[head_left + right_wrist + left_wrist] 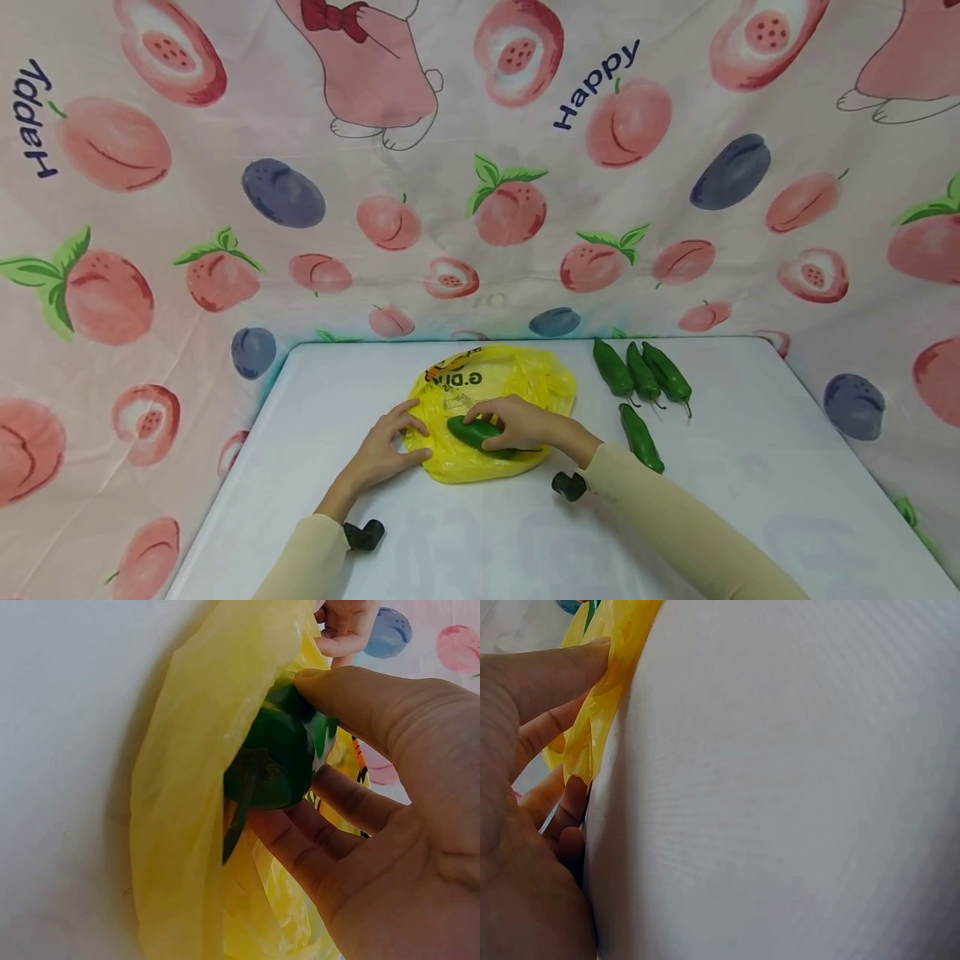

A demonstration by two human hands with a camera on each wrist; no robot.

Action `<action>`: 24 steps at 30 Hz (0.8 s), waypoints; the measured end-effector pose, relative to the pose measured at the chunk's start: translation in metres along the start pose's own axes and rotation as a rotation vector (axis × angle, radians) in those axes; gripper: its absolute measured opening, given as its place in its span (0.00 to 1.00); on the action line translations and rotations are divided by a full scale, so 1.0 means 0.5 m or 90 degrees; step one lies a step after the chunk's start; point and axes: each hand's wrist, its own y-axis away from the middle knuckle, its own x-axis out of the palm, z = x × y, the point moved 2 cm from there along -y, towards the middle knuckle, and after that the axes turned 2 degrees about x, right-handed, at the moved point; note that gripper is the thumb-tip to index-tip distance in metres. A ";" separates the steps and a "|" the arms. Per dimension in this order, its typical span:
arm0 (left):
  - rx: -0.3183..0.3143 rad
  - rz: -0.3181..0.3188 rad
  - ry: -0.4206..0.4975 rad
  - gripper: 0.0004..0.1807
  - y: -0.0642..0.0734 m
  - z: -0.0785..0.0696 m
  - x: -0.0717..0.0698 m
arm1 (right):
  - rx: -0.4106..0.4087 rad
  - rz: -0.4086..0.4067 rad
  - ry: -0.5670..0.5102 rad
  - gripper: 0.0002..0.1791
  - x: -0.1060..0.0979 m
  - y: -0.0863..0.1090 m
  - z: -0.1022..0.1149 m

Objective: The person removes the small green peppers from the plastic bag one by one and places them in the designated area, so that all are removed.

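A yellow plastic bag (450,467) lies on the white table, its mouth open toward the top. My right hand (513,422) grips a green pepper (468,431) over the bag, with the thumb on one side and fingers on the other. In the right wrist view the pepper's stem end (259,769) hangs beside the bag's yellow rim, which hides part of it. At the bag's left edge, my left hand (381,450) holds the thin plastic (604,712) between thumb and fingers.
Three green peppers (642,375) lie side by side at the table's back right. Another green pepper (641,437) lies nearer, close to the right forearm. A fruit-printed cloth (450,192) hangs behind the table. Black wrist cameras (364,535) sit on both wrists.
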 end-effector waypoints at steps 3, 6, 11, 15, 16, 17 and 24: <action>-0.002 0.000 -0.001 0.13 -0.001 0.000 0.000 | -0.001 -0.001 0.006 0.23 -0.001 0.000 0.000; -0.003 0.002 -0.005 0.13 -0.002 0.000 0.000 | -0.004 -0.004 0.011 0.23 -0.001 0.000 -0.001; -0.008 0.002 -0.007 0.12 -0.004 -0.002 0.000 | -0.006 -0.008 0.007 0.23 -0.003 0.001 -0.001; -0.008 0.002 -0.008 0.12 -0.004 -0.004 0.000 | -0.013 -0.014 -0.005 0.23 -0.006 0.003 0.002; -0.007 0.003 -0.008 0.12 -0.004 -0.004 -0.001 | -0.018 -0.017 -0.007 0.23 -0.007 0.004 0.003; -0.006 0.003 -0.006 0.12 -0.004 -0.004 -0.001 | -0.023 -0.019 -0.008 0.23 -0.007 0.004 0.004; -0.003 0.007 -0.001 0.12 0.001 -0.004 -0.001 | -0.036 -0.047 0.015 0.24 -0.017 0.019 0.010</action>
